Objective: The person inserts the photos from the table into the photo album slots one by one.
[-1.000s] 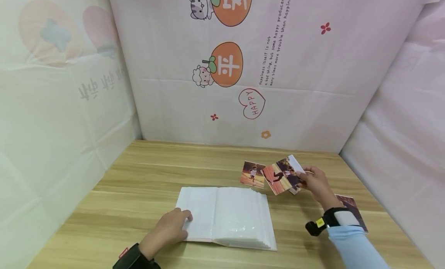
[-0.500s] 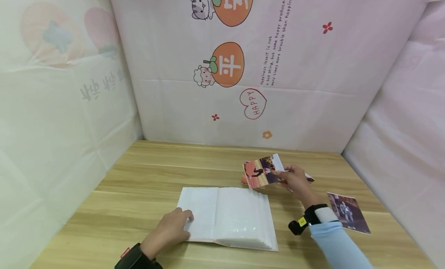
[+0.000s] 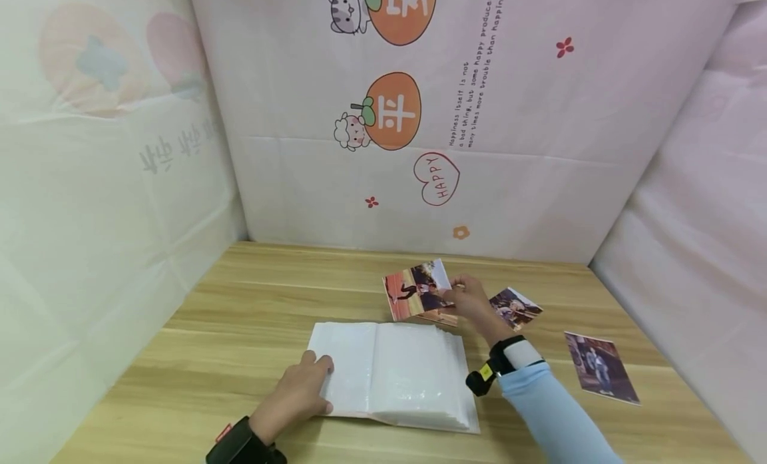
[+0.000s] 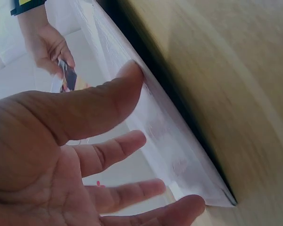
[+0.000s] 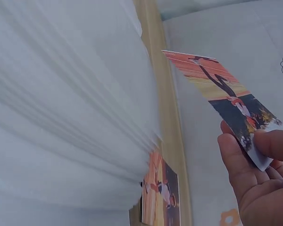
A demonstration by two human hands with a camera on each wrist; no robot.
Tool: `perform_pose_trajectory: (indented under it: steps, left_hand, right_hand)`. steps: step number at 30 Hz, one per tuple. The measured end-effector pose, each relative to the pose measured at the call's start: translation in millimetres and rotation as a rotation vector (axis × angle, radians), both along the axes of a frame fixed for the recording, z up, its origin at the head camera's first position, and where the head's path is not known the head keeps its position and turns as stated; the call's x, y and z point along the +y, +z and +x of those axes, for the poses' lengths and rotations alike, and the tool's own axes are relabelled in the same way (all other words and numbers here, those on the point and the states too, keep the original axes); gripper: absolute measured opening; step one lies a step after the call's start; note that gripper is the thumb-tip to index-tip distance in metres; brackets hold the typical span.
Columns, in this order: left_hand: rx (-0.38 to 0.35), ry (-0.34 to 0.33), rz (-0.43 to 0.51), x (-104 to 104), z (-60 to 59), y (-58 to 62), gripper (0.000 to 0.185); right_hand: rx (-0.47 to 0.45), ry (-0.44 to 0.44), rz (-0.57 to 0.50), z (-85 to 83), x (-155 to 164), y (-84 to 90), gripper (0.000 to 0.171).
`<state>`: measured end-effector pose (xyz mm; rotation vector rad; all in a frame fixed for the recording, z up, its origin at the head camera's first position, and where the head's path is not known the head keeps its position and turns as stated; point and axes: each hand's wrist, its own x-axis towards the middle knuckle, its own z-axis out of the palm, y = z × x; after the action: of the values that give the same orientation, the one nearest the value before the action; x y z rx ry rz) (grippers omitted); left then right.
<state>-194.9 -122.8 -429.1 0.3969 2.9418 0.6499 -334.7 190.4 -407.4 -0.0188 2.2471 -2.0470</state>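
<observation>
An open album [image 3: 392,374] lies on the table [image 3: 240,317], near its front edge and about midway across. The left hand [image 3: 293,397] rests on the album's left page. Behind the album's right half, the right hand [image 3: 470,303] holds a photo [image 3: 416,289] above the table. A second photo [image 3: 440,317] lies flat beneath the held one, a third [image 3: 515,307] just right of the hand, and a fourth [image 3: 599,376] farther right, nearer the front. Walls [image 3: 539,151] enclose the table behind and on both sides.
</observation>
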Motion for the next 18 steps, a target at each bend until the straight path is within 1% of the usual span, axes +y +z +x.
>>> perform_pose_trajectory:
  steps: [4, 9, 13, 18]
  left_hand:
    - [0.014, -0.052, -0.026, 0, -1.4, -1.8, 0.061]
    - [0.028, -0.112, -0.047, -1, -1.7, 0.0, 0.058]
    - [0.046, -0.123, -0.041, -2, -0.9, 1.4, 0.056]
    - [0.049, -0.108, -0.046, -1, -1.3, 3.1, 0.057]
  right_hand:
    - [0.016, 0.023, 0.030, -0.8, -15, 0.2, 0.017]
    - [0.019, 0.042, 0.044, -2.5, -33, 3.4, 0.015]
    - [0.003, 0.031, 0.053, -5.5, -44, 4.5, 0.014]
    - [0.002, 0.025, 0.060, -9.6, -56, 3.2, 0.010]
